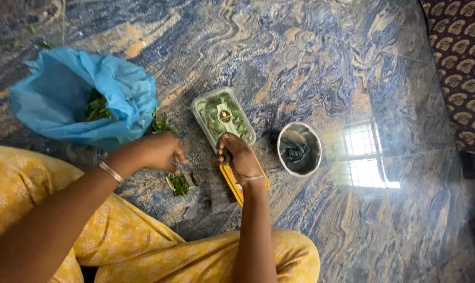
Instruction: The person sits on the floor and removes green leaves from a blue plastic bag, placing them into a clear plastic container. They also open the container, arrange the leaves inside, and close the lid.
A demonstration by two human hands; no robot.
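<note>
Blue plastic bag (64,99) lies open at far left on the polished marbled floor (311,63), w/ dark green leaves (95,109) showing in its mouth. Just right of the bag, a few more green sprigs (160,124) poke out beside its edge. Below that, the left hand (159,152), w/ a thin bangle on the wrist, is bent over the floor, fingers (179,156) curled in a pinch; what exactly they grip can't be made out, tho a small bunch of leafy stems (179,183) lies on the floor right under them, touching or nearly so. Yellow printed fabric covers the person's folded legs along the bottom.

Centre: clear plastic container (224,118), rectangular w/ rounded corners, filled w/ picked green leaves, sits tilted on the floor. Right hand (241,160) rests at its near end, fingers (228,142) bent over the rim and touching the leaves inside; whether they actually clasp any can't be told. Under the hand a yellow lid (232,183) sticks out, partly covered by palm and wrist.

Right of the container, close but apart, stands a round steel bowl (299,148) w/ dark contents. Further right, window glare on the floor; patterned dark cloth (460,63) at far right edge.
</note>
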